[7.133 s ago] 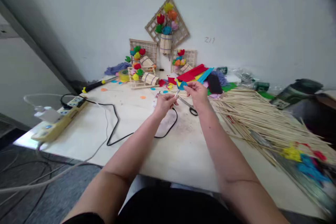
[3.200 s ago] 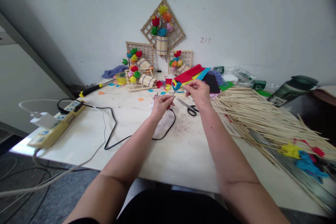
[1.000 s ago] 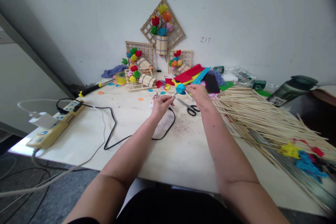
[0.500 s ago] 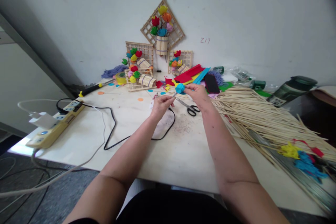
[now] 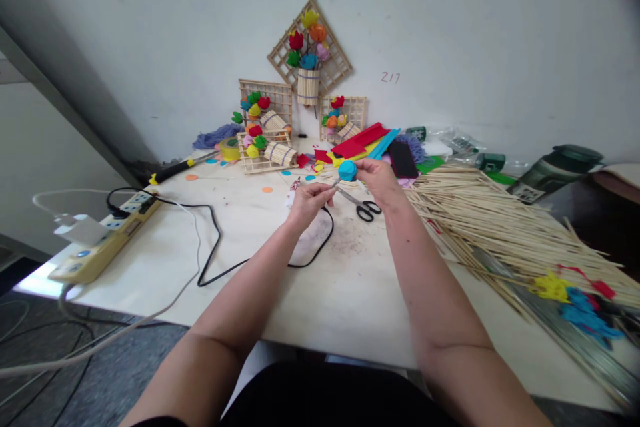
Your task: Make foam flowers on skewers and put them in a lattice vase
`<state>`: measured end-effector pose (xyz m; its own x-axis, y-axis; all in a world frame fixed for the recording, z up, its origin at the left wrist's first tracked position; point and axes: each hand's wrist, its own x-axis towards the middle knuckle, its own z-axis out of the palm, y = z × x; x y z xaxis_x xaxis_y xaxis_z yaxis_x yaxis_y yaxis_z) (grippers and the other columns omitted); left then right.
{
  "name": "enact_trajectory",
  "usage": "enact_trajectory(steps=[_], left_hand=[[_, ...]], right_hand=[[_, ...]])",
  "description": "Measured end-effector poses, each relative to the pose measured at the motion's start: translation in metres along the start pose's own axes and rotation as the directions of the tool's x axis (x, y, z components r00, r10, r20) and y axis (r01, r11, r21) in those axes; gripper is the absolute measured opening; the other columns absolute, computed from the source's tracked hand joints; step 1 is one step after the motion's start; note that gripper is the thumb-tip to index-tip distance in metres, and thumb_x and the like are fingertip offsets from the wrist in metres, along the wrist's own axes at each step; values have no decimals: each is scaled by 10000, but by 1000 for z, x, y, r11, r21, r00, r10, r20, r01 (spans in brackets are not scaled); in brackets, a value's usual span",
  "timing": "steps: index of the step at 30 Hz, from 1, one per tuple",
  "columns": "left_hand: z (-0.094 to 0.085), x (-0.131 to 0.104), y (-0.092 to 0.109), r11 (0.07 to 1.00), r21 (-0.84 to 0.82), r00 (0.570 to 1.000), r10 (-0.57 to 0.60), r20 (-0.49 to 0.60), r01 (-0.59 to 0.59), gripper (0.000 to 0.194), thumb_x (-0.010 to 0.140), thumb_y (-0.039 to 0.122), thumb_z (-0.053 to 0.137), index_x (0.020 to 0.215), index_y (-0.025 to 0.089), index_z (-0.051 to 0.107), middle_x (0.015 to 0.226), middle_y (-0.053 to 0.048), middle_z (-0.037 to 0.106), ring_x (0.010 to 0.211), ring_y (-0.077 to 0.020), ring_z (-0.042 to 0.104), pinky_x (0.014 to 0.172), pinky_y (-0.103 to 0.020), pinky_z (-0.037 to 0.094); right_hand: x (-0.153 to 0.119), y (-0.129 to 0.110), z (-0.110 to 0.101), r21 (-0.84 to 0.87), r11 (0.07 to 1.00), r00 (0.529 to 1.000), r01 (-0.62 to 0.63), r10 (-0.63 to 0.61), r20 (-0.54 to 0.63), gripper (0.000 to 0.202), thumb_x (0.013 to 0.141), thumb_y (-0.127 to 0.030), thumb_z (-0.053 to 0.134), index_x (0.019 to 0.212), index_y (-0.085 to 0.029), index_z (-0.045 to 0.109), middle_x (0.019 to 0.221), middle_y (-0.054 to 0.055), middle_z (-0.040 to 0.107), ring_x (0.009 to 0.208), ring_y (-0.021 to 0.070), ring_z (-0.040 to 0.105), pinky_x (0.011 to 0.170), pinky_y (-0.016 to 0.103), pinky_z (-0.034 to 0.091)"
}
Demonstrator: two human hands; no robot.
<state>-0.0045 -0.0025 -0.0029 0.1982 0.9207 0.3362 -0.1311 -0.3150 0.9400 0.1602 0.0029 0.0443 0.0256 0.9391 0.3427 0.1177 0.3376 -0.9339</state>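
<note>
A blue paper flower [image 5: 347, 171] is held above the middle of the table. Its thin stem [image 5: 336, 184] is pinched between the thumb and fingertips of my left hand [image 5: 311, 203]. At the flower's right edge, the fingers of my right hand [image 5: 376, 180] are closed on the blue paper. Black-handled scissors [image 5: 369, 211] lie on the table just below the flower. Partly hidden behind my left hand is a whitish tool [image 5: 290, 199] with a black cord [image 5: 331, 233]; its kind is unclear.
Stick lattices with paper flowers [image 5: 310, 47] stand at the wall. Coloured paper [image 5: 363, 140], a phone [image 5: 403, 160] and thin sticks [image 5: 490, 220] lie to the right, near a dark bottle [image 5: 557, 173]. A power strip [image 5: 107, 240] with cords occupies the left edge.
The blue flower has shifted slightly right and turned, so more of its round head shows. My right hand has moved a little to the right with it.
</note>
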Motion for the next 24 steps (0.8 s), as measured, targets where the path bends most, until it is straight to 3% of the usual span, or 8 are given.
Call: enact_trajectory(steps=[12, 24], left_hand=[[-1, -4, 7, 1000, 3, 996, 17, 88, -17, 284, 660, 428, 664, 637, 146, 646, 500, 5, 545, 453, -59, 353, 453, -229, 264], [-4, -2, 4, 999, 19, 993, 27, 119, -29, 257, 660, 399, 677, 668, 143, 659, 493, 10, 556, 456, -62, 382, 468, -227, 288]], right_hand=[[-3, -5, -13, -44, 992, 982, 114, -106, 157, 218, 620, -360, 679, 734, -175, 705, 667, -12, 643, 647, 118, 545, 715, 284, 436], [-5, -6, -7, 40, 992, 978, 115, -121, 171, 153, 636, -317, 655, 673, -170, 674, 579, -30, 582, 556, 79, 473, 593, 235, 409]])
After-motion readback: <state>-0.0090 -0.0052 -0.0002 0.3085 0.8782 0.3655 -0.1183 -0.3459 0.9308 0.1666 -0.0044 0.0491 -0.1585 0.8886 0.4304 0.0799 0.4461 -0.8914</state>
